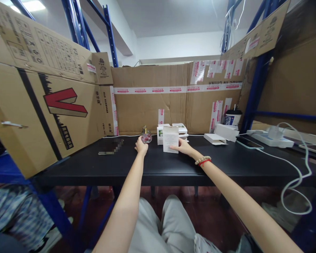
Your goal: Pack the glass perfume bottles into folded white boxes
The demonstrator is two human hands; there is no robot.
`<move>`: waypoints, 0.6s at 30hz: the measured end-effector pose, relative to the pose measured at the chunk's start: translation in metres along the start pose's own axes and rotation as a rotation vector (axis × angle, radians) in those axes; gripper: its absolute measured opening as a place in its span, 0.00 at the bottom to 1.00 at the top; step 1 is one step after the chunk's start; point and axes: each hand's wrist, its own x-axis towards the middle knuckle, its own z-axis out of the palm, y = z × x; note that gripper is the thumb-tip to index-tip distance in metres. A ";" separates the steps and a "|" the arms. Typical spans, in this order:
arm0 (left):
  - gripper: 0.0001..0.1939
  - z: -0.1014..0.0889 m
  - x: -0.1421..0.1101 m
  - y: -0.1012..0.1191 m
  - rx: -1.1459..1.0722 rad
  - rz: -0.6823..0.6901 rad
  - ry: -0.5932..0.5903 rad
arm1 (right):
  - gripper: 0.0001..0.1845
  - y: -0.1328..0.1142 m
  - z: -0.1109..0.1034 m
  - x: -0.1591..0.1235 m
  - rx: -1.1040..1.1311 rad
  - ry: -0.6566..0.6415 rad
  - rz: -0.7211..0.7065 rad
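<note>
My left hand (141, 146) is closed on a small round glass bottle (146, 136) with a gold-coloured top and something pinkish inside, held just above the black table. To the right of it, my right hand (183, 147) grips the edge of a white printed box (170, 138), which stands upright. Directly behind that box are more white boxes (160, 135), one with a small green picture on its face. The bottle and the held box are apart from each other.
On the black table (147, 167), a dark flat object (110, 147) lies left. To the right are an opened white box (216, 137), a lidded cup (233, 117), a phone (249, 142) and a power strip (271, 137) with a looping white cable. Cardboard walls (147, 105) enclose the table.
</note>
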 end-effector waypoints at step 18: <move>0.17 -0.003 -0.003 -0.001 0.030 0.060 -0.019 | 0.24 -0.007 0.003 -0.005 -0.032 -0.037 -0.011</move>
